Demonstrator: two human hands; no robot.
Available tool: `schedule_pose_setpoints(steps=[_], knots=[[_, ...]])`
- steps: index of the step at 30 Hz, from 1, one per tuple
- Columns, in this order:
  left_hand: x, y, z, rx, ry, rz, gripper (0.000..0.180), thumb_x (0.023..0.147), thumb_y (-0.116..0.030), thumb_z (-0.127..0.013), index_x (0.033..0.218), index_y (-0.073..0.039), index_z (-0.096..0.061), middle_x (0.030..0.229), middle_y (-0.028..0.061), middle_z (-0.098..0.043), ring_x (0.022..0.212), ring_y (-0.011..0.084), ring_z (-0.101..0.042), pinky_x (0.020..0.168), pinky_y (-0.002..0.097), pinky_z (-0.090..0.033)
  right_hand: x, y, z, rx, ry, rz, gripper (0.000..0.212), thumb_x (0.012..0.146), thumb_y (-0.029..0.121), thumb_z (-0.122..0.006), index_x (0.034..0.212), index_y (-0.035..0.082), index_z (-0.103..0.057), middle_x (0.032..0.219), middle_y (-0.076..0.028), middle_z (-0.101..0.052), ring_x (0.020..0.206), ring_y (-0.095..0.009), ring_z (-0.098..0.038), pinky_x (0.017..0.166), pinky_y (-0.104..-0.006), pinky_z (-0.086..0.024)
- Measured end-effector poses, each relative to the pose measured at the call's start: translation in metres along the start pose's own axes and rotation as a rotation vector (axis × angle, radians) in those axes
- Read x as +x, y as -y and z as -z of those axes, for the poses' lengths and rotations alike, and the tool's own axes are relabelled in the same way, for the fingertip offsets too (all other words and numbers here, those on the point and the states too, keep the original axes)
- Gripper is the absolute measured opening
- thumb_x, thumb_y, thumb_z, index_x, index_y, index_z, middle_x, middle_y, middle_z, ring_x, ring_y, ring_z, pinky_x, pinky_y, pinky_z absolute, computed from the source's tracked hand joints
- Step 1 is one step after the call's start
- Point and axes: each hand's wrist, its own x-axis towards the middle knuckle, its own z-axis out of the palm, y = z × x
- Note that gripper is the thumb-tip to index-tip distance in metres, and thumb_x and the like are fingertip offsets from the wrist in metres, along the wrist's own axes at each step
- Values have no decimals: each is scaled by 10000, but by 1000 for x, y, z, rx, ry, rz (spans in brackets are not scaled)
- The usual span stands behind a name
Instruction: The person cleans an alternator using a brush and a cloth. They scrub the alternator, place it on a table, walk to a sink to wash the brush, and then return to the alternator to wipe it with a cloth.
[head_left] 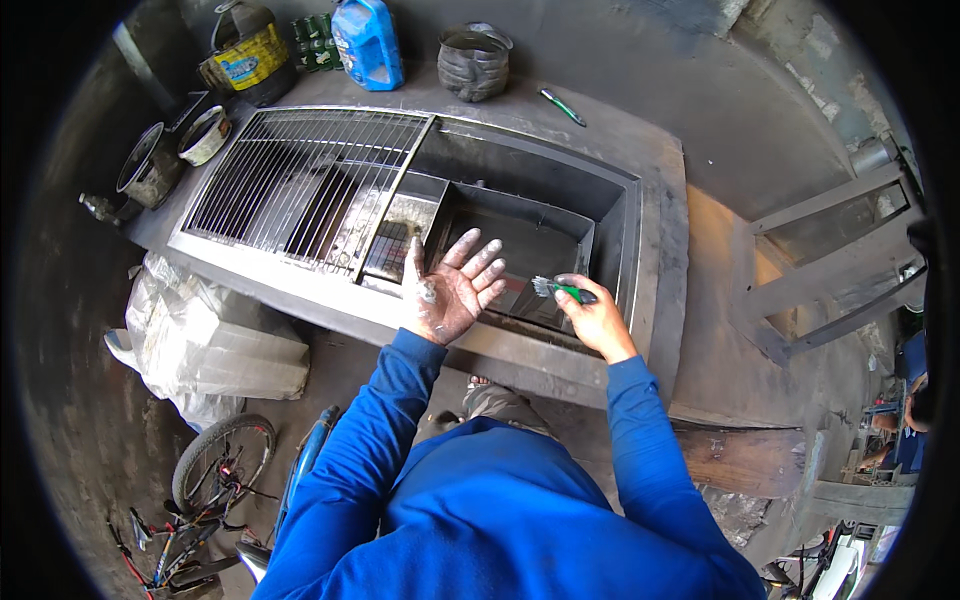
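I am viewing the scene from the head camera, looking down over a grey metal worktop (640, 140) with a long rectangular trough sunk into it.

**Right hand.** The right hand (592, 318) is gripping a small green-handled brush (560, 290), with the fingers (572, 284) curled fully round the handle. The bristle end is pointing toward the left hand and is hanging just above the near rim of the open trough (520, 235), likely so that anything brushed off is falling into the basin and not onto the worktop.

**Left hand.** The left hand (450, 290) is holding nothing. Its palm is turning upward, fingers spread wide, and it is hovering over the near rim beside the brush. The palm and fingers are carrying grey, dusty smears, and the open pose is exposing that soiled surface to the bristles.

**Surroundings.** A barred metal grate (300, 180) is covering the left half of the trough, leaving the right half open for access. Along the far edge are standing a yellow-labelled jug (245, 50), a blue jug (368, 40) and a dented metal pot (473, 62); a second green-handled tool (563, 107) is lying apart from them.

**Limits of view.**
- The brush bristles are small and blurred; I cannot tell whether they are touching the left hand.
- The trough floor under the grate is shadowed and its contents are unclear.
- A bicycle (205, 480) at lower left is being cut off by the rim of the picture.
- The person's blue sleeves are hiding the floor directly below.
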Motion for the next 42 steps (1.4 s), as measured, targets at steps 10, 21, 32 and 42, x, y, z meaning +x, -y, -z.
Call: schedule_pose_setpoints(steps=[10,21,32,42], knots=[[123,-27,79,390,-602,73,851,939,-647,-477,1588,-184,-181,1449,221,-450,1248,365,-541,1003,492,-477,127,-77,-47,-192,25,-300,305,945,281,-653,1100,20,-689,1018,-187,-725,983,-312,-690,872,-381,-514],[169,-25,192,672,-945,466,583,1008,-470,-417,1490,-143,-435,1536,164,-404,1367,407,-423,1095,572,-372,152,-170,-114,-55,-638,-445,202,922,222,-713,996,34,-703,963,-118,-741,805,-194,-675,753,-353,-529],[173,-22,189,683,-935,659,527,994,-518,-438,1337,-131,-538,1230,142,-613,1084,364,-590,1001,565,-434,168,-157,-126,65,-177,-406,323,866,218,-719,1124,32,-668,1039,-111,-734,812,-241,-706,729,-352,-563],[178,-16,186,1805,-585,466,470,987,-386,-544,1122,43,-679,1108,285,-684,1070,411,-666,944,453,-508,173,-91,-102,-1,9,-405,523,985,493,-561,1064,-11,-674,894,-187,-697,825,-280,-690,721,-380,-534]])
